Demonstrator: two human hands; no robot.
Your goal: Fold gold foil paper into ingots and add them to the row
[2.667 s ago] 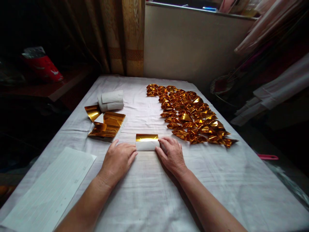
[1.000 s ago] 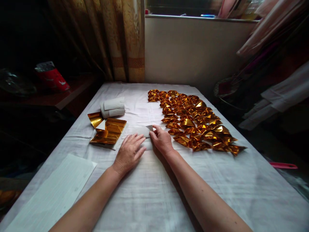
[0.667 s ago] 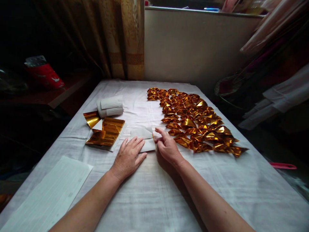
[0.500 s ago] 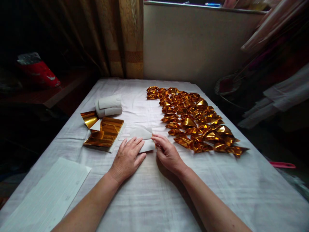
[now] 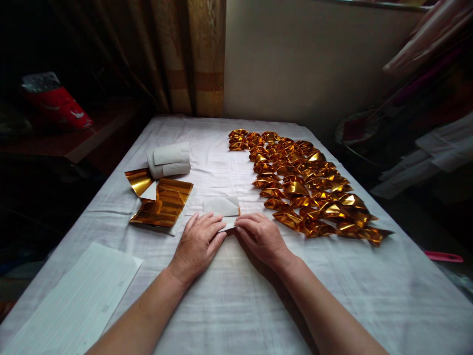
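Observation:
A sheet of white-backed gold foil paper (image 5: 220,205) lies partly folded in the middle of the cloth, its white side up and a thin gold edge showing at the right. My left hand (image 5: 197,242) rests nearly flat on its near left part, fingers stretched. With bent fingers, my right hand (image 5: 263,239) pinches the near right edge of the same paper. Left of my hands lie loose gold foil sheets (image 5: 170,199), and behind them a white paper roll (image 5: 173,159). Several folded gold foil ingots (image 5: 295,188) sit in rows to the right.
A white cloth (image 5: 281,305) covers the table. One pale lined sheet (image 5: 77,301) lies at the near left. Beyond the left edge, a red container (image 5: 62,106) stands on a dark wooden surface. A curtain (image 5: 207,59) hangs behind, and a pink handle (image 5: 443,256) shows at the right.
The near part of the paper now looks narrower, folded up under my fingers. My right hand has come down slightly toward me. The whole view has shifted a little.

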